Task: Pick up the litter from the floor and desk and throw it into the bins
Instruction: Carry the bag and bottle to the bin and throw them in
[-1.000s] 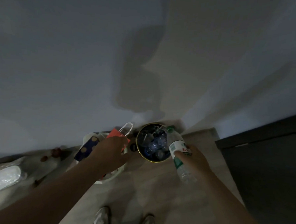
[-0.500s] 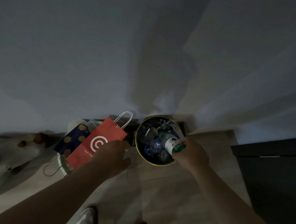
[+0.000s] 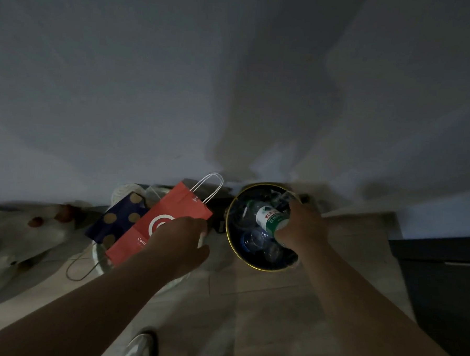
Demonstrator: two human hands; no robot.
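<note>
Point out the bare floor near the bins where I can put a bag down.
Bare floor lies between the gold-rimmed bin and the dark cabinet, and in front of both bins toward the shoe. Crowded: that bin is full of bottles, the white bin holds the red bag and dotted bag, and a plastic bag covers the floor left.

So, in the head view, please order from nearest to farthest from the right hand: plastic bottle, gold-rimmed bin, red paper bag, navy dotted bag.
1. plastic bottle: gripped by the right hand.
2. gold-rimmed bin: just under that hand.
3. red paper bag: left of the bin.
4. navy dotted bag: farthest left.
</note>
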